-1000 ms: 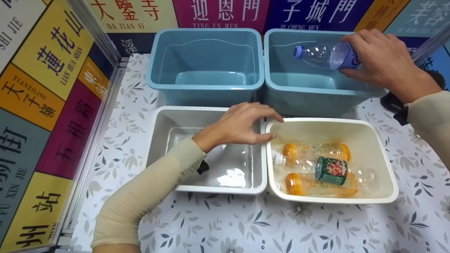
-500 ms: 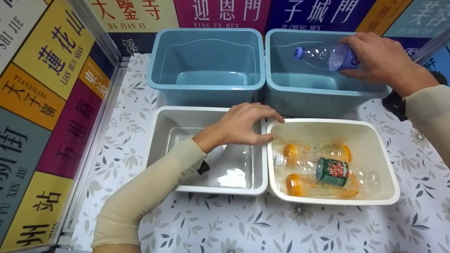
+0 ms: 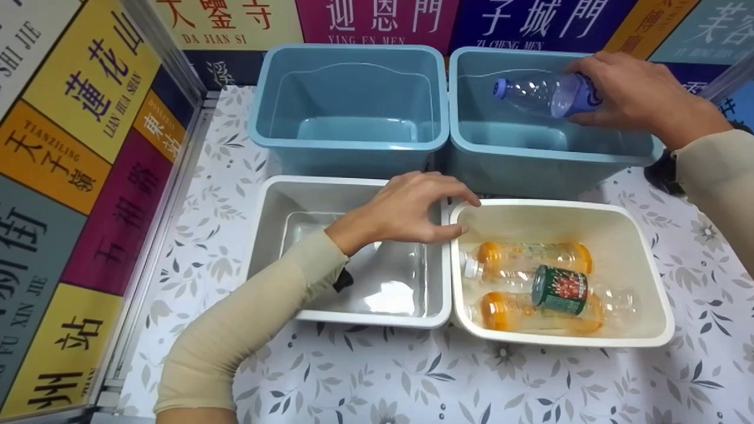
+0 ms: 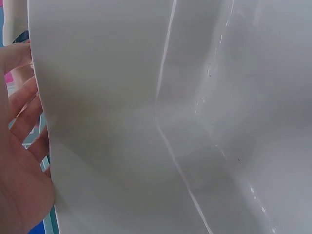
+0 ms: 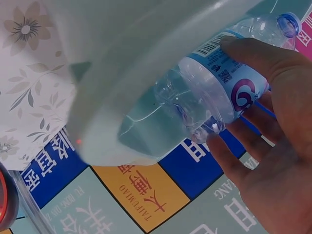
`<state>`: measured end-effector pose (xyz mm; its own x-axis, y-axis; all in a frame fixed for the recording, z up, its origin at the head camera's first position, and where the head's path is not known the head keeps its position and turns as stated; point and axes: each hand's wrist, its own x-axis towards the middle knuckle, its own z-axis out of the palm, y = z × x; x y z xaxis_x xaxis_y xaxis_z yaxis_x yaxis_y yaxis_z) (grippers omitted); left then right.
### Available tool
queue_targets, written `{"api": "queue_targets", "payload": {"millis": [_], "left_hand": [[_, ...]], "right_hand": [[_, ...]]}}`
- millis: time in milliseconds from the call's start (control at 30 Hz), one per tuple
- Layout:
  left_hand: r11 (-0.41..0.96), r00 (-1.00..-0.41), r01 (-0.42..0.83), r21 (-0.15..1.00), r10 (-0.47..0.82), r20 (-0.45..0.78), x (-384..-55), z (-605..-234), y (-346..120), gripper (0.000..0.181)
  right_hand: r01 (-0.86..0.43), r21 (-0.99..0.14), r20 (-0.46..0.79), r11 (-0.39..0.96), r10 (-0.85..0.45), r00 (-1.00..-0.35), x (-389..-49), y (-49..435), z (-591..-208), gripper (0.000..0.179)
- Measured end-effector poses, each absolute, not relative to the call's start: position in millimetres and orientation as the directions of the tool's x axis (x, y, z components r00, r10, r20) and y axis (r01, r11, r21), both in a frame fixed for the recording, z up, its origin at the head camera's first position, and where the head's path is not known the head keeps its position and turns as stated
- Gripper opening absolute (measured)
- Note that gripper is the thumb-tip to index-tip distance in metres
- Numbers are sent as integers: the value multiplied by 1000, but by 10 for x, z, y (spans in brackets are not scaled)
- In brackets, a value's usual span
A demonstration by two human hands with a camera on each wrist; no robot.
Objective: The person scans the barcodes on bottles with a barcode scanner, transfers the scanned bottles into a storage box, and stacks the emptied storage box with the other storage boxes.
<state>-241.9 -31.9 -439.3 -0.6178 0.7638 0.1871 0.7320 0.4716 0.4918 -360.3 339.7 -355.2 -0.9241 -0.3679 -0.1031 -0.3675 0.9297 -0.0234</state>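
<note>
My right hand [image 3: 642, 97] grips a clear plastic bottle [image 3: 533, 96] with a violet-blue cap and label. The bottle lies sideways over the mouth of the right blue bin [image 3: 518, 175], its cap pointing left. In the right wrist view, the thumb presses the label of the bottle [image 5: 209, 83] and the fingers support it from the other side. My left hand [image 3: 412, 209] hovers over the meeting rims of the grey bin [image 3: 371, 320] and the cream bin [image 3: 562, 340], fingers relaxed and nothing held. Whether it touches a rim, I cannot tell.
Inside the cream bin lie two orange-tinted bottles [image 3: 536, 256] and a clear bottle with a green label [image 3: 559, 288]. A second blue bin [image 3: 353, 157] stands at the back left. Printed panels [image 3: 112, 229] border the flowered tabletop [image 3: 389, 377] at left and back.
The head view has shifted slightly, so the bins appear a little further right. Both hands and the held bottle keep nearly the same pose.
</note>
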Motion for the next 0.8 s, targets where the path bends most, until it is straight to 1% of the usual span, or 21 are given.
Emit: {"api": "queue_targets", "payload": {"millis": [433, 600, 800], "left_hand": [[472, -610, 732, 491, 775, 163, -2429, -4386, -330, 46], [470, -606, 736, 488, 778, 165, -2433, -4385, -329, 46], [481, -615, 726, 492, 774, 150, -2429, -4384, -329, 45]], "right_hand": [[-428, -32, -128, 903, -428, -895, -3725, 3297, -3579, 81], [-425, -30, -161, 905, -424, -891, -3782, 3285, -3620, 81], [-423, -29, -186, 906, -421, -888, -3844, 3268, -3659, 82]]}}
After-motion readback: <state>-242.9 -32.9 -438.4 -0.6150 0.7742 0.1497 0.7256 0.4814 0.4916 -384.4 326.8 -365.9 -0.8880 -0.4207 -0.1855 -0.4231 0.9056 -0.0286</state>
